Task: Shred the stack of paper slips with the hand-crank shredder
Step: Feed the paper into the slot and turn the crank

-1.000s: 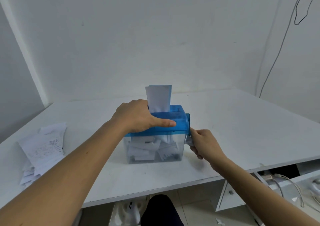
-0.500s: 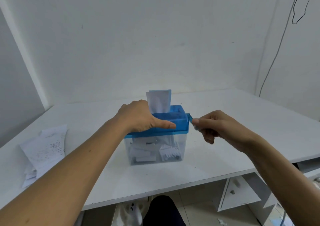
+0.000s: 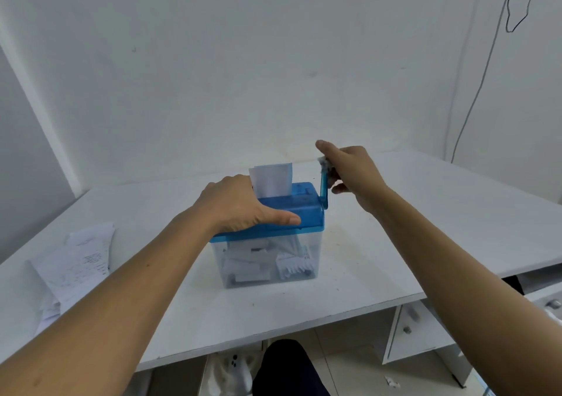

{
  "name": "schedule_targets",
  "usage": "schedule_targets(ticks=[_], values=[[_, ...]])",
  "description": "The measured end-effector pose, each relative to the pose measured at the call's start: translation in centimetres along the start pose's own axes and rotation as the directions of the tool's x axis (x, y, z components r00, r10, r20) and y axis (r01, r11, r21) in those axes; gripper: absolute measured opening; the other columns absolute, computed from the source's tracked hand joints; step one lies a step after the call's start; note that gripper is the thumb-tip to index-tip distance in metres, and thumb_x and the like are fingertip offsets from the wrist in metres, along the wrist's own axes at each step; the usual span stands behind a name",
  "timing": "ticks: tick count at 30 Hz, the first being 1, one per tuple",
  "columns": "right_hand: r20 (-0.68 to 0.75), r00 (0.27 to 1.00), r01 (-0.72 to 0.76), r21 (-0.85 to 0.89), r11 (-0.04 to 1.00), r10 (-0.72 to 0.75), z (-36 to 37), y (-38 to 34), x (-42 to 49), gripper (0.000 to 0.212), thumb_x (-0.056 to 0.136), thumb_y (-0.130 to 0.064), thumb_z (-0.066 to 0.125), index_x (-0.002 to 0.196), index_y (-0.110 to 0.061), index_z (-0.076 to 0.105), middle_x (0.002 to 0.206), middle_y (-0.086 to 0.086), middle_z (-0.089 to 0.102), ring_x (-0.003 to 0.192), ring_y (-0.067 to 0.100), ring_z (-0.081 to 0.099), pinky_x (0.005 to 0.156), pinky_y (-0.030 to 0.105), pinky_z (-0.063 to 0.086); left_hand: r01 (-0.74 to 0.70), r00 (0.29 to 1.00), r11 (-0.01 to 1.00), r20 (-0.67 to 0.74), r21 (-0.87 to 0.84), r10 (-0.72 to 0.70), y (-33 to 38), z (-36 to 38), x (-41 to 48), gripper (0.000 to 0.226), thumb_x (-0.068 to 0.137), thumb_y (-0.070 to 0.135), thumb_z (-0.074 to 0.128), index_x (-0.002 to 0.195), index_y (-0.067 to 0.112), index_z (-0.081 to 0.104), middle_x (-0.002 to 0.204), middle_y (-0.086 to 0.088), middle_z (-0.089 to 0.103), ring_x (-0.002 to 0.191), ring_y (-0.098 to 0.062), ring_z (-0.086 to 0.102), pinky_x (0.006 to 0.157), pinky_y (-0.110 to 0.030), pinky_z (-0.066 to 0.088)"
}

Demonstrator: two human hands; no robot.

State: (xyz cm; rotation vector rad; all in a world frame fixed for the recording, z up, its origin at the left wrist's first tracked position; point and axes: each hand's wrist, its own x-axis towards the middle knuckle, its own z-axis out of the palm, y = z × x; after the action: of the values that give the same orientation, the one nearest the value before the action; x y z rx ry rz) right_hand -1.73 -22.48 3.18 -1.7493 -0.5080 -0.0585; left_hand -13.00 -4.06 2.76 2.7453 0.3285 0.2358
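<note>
A small shredder point(image 3: 307, 210) with a blue top and a clear bin stands in the middle of the white desk point(image 3: 395, 243). My left hand point(image 3: 240, 205) grips its blue top from the left, thumb along the front edge. A white paper slip point(image 3: 271, 179) stands upright in the feed slot. My right hand point(image 3: 349, 167) pinches the knob of the blue crank point(image 3: 324, 189), which points straight up at the shredder's right side. Shredded paper point(image 3: 289, 262) fills the bin. A stack of paper slips point(image 3: 79, 262) lies on the desk at the far left.
A white wall rises right behind the desk. A thin cable point(image 3: 474, 91) hangs down the wall at the right. A drawer unit point(image 3: 416, 331) stands under the desk's right side. My dark knee point(image 3: 286, 368) shows below the desk's front edge.
My right hand has carried the crank knob from low at the shredder's right side up to the top of its turn. The slip sits lower in the slot. My left hand has held still.
</note>
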Motion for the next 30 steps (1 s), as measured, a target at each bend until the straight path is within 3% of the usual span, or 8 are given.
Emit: schedule_targets(ticks=[6, 12, 16, 21, 24, 30], values=[[0.002, 0.996, -0.085, 0.012, 0.996, 0.085, 0.6, 1.6, 1.9, 0.041, 0.093, -0.049, 0.062, 0.085, -0.01, 0.069, 0.076, 0.0, 0.068, 0.058, 0.009, 0.059, 0.056, 0.023, 0.047, 0.001, 1.0, 1.0, -0.008, 0.007, -0.001, -0.1, 0.1, -0.1, 0.113, 0.021, 0.106, 0.05, 0.107, 0.034, 0.065, 0.094, 0.011, 0.069, 0.085, -0.014, 0.063, 0.08, -0.042, 0.058], [-0.018, 0.993, -0.117, 0.016, 0.993, 0.117, 1.6, 3.3, 2.7, 0.042, 0.093, -0.04, 0.069, 0.068, -0.014, 0.049, 0.06, 0.0, 0.06, 0.047, 0.009, 0.047, 0.046, 0.019, 0.042, 0.001, 1.0, 1.0, -0.007, -0.01, -0.001, -0.2, 0.1, 0.0, 0.112, 0.019, 0.107, 0.05, 0.104, 0.036, 0.066, 0.092, 0.012, 0.069, 0.084, -0.013, 0.063, 0.078, -0.041, 0.057], [-0.002, 0.985, -0.171, -0.215, 0.962, 0.175, 2.4, 4.3, 2.1, 0.044, 0.094, -0.046, 0.066, 0.069, -0.012, 0.053, 0.057, -0.001, 0.056, 0.048, 0.011, 0.048, 0.045, 0.019, 0.041, 0.0, 1.0, 1.0, -0.01, -0.017, 0.0, -0.2, 0.0, -0.3, 0.104, 0.025, 0.104, 0.052, 0.103, 0.037, 0.066, 0.093, 0.014, 0.069, 0.084, -0.011, 0.063, 0.076, -0.038, 0.056], [0.048, 0.943, -0.31, -0.238, 0.921, 0.33, 2.7, 6.5, -0.7, 0.033, 0.103, -0.027, 0.052, 0.088, -0.003, 0.067, 0.064, 0.006, 0.056, 0.051, 0.013, 0.043, 0.045, 0.021, 0.035, -0.001, 1.0, 1.0, -0.019, 0.007, 0.001, -0.1, 0.0, -0.3, 0.099, 0.03, 0.104, 0.051, 0.102, 0.038, 0.065, 0.092, 0.016, 0.069, 0.084, -0.01, 0.062, 0.073, -0.035, 0.054], [0.076, 0.934, -0.312, -0.305, 0.899, 0.35, 2.3, 6.7, -2.1, 0.033, 0.103, -0.023, 0.047, 0.078, -0.008, 0.061, 0.063, 0.005, 0.058, 0.051, 0.013, 0.046, 0.047, 0.023, 0.038, -0.006, 1.0, 1.0, -0.027, 0.004, 0.006, -0.1, 0.1, -0.4, 0.092, 0.033, 0.103, 0.053, 0.097, 0.037, 0.066, 0.091, 0.016, 0.068, 0.084, -0.01, 0.062, 0.073, -0.035, 0.053], [0.166, 0.903, -0.297, -0.425, 0.855, 0.396, 1.6, 6.5, -4.6, 0.032, 0.106, -0.024, 0.044, 0.077, -0.015, 0.052, 0.072, 0.008, 0.055, 0.055, 0.014, 0.045, 0.053, 0.024, 0.039, -0.013, 1.0, 1.0, -0.007, -0.021, 0.013, 0.2, -0.1, -0.5, 0.089, 0.031, 0.103, 0.056, 0.096, 0.043, 0.066, 0.094, 0.019, 0.067, 0.088, -0.009, 0.061, 0.071, -0.034, 0.05]])
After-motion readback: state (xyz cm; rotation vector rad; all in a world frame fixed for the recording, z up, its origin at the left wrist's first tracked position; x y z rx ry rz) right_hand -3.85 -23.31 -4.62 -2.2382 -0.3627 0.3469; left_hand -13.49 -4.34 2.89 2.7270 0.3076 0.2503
